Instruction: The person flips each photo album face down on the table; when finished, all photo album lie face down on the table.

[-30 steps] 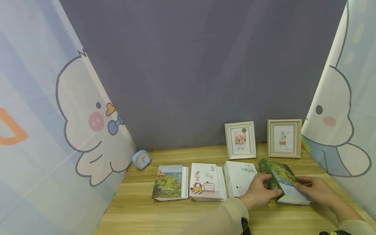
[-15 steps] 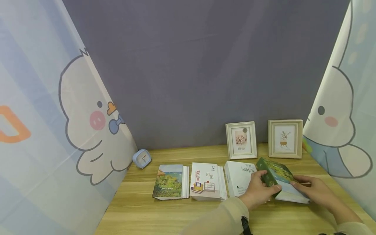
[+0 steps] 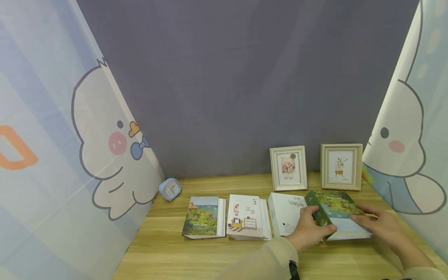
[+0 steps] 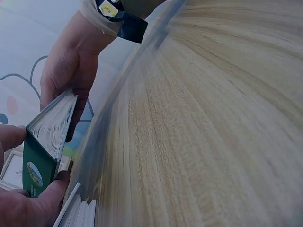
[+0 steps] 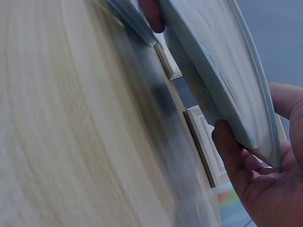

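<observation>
A photo album [image 3: 337, 208] with a green spine and a painted seaside cover is held between both hands at the right of the table, tilted and off the tabletop in the right wrist view. My left hand [image 3: 310, 231] pinches its spine side, thumb at the near end. The opposite, page-edge side is gripped by my right hand [image 3: 383, 227], its thumb on the cover; the right wrist view shows fingers [image 5: 229, 151] underneath. White page edges [image 4: 54, 125] show in the left wrist view. Just left of the album lies a white album [image 3: 285, 212], partly hidden by my left hand.
Further left lie an album with a furniture drawing [image 3: 245, 217] and another seaside album [image 3: 203, 217]. A blue clock [image 3: 170, 189] stands at the back left. Behind the albums are a white picture frame [image 3: 288, 168] and a beige one [image 3: 341, 167], before a grey curtain [image 3: 245, 89].
The held album has tipped and turned a little, so its cover faces the head camera more. Both hands keep their grip; the other things stay in place.
</observation>
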Demonstrator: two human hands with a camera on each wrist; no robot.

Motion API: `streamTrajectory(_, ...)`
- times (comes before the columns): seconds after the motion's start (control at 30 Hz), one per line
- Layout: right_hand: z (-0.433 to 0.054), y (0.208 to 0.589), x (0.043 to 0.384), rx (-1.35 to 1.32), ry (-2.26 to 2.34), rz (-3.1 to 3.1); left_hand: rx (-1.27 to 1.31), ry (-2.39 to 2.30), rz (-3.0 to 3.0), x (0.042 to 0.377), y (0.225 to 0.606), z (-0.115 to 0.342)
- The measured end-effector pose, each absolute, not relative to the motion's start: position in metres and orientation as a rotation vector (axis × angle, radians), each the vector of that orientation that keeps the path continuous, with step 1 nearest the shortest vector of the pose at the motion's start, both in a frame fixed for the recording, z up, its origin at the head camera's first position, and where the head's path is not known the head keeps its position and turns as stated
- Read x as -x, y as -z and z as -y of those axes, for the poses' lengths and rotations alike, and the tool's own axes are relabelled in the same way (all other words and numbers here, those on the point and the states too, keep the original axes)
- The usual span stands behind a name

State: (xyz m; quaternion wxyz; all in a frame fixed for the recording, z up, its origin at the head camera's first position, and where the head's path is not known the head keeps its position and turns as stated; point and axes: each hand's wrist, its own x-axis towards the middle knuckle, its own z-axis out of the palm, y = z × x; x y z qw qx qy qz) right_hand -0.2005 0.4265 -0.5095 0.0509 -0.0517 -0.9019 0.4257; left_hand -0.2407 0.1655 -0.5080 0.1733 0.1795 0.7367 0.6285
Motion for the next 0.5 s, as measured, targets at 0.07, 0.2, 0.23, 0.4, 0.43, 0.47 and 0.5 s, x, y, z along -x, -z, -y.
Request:
streamTrajectory(0.07,-0.4274,0.5083,0.2001,0.171,-1.331,2.738,-0.517,-1.751,-2.113,0.2401,0.5071,-0.1651)
streamTrajectory(0.2,-0.4292,0.5062,0.1996,0.197,-1.4,2.72,-0.531,-1.7,-2.145,0.2395,0.5048,-0.1652)
streamTrajectory(0.23,-0.4297,0.5059,0.1996,0.201,-1.422,2.713,-0.534,-1.691,-2.154,0.2393,0.504,-0.1652)
streamTrajectory(0.4,-0.4303,0.5063,0.1978,0.191,-1.557,2.63,-0.567,-1.64,-2.205,0.2392,0.503,-0.1654)
streamTrajectory(0.43,-0.4306,0.5068,0.1972,0.182,-1.55,2.625,-0.574,-1.628,-2.215,0.2395,0.5035,-0.1653)
streamTrajectory(0.47,-0.4303,0.5072,0.1965,0.177,-1.556,2.612,-0.585,-1.616,-2.222,0.2397,0.5042,-0.1652)
streamTrajectory(0.5,-0.4302,0.5077,0.1957,0.169,-1.563,2.603,-0.598,-1.596,-2.235,0.2401,0.5049,-0.1652)
